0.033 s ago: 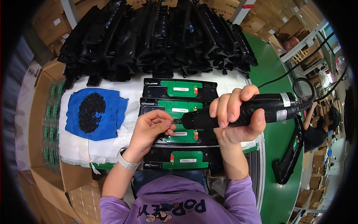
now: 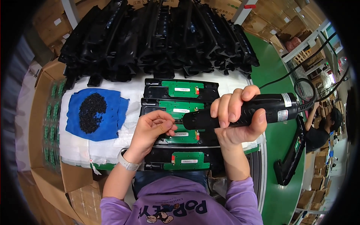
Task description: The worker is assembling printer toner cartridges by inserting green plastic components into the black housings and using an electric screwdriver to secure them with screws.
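Observation:
My right hand is wrapped around a black corded electric screwdriver, held lying sideways with its bit end to the left. Right at that tip, the fingers of my left hand are pinched together; whatever they hold is too small to make out. Below both hands lie several black plastic housings in a column, each with a green circuit board in it. My hands and the screwdriver partly cover the middle ones. To the left, a heap of small black screws rests on a blue cloth.
Many black plastic housings are piled across the back. A cardboard box on the left holds green boards in clear trays. At the right, another housing lies on the green surface, and the screwdriver's cable runs back. A person is beyond.

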`<state>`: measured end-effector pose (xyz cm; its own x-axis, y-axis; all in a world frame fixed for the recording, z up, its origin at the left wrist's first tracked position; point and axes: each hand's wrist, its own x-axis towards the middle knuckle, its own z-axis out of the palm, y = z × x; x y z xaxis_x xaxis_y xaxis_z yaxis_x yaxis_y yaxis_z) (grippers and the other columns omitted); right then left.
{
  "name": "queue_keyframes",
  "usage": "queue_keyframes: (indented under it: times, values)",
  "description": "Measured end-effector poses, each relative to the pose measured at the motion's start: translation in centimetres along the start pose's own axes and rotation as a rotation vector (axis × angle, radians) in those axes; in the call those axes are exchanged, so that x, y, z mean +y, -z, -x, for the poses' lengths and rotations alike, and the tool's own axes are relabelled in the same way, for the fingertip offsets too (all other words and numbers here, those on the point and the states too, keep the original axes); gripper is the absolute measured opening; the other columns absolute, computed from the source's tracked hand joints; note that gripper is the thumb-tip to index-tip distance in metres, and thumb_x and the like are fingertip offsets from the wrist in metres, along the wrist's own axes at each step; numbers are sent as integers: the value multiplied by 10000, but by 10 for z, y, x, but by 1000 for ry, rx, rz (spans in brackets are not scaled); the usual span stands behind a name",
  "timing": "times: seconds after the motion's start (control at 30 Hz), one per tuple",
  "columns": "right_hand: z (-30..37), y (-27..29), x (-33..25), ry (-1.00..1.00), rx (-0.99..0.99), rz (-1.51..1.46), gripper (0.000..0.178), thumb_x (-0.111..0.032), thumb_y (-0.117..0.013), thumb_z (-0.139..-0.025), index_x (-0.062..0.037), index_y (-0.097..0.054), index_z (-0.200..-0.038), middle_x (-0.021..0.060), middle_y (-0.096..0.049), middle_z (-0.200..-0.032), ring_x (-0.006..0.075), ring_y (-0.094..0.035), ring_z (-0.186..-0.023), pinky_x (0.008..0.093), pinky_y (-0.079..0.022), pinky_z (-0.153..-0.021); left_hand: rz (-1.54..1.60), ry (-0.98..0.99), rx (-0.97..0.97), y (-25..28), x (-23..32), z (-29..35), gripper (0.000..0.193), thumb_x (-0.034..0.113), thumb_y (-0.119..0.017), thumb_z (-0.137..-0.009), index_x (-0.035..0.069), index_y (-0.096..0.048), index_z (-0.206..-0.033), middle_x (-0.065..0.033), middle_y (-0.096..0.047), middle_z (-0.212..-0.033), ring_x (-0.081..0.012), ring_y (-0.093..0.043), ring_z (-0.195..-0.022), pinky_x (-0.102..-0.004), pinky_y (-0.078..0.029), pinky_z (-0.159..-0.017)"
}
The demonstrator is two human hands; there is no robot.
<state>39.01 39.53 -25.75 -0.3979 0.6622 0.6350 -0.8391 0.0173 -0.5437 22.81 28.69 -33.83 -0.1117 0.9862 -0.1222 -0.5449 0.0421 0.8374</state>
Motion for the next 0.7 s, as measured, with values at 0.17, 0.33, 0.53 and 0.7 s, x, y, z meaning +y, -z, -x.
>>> queue_keyframes:
  times: [0.17, 0.33, 0.53, 0.7]
  values:
    - [0, -1, 5, 31, 20, 46, 388, -411, -502, -877, -47, -450, -1000, 20, -468, -610, 131, -430, -439, 327, -428, -519, 29, 27, -10, 2, 0, 0, 122, 63, -614, -853, 4, -568, -949, -97, -647, -814, -130, -623, -697, -223, -510, -664]
    - [1, 1, 6, 14, 74, 8, 346, -370, -506, -864, -61, -438, -1005, 36, -481, -629, 154, -451, -467, 339, -438, -554, 49, -23, 24, 2, -1, 0, 116, 62, -617, -852, 3, -582, -945, -99, -651, -820, -131, -627, -698, -221, -504, -658]
    - [1, 1, 6, -5, 86, -13, 340, -368, -512, -864, -63, -441, -996, 34, -476, -615, 153, -451, -457, 337, -437, -542, 56, 3, -36, 4, 2, 1, 101, 57, -613, -855, -9, -596, -929, -104, -654, -811, -134, -628, -691, -224, -503, -650]
    - [1, -3, 7, 33, -52, 25, 385, -402, -492, -882, -43, -444, -1010, 18, -470, -611, 126, -446, -440, 322, -432, -521, 84, 46, -94, 6, 4, 1, 100, 59, -615, -852, -17, -598, -916, -109, -654, -797, -139, -632, -690, -232, -513, -651]
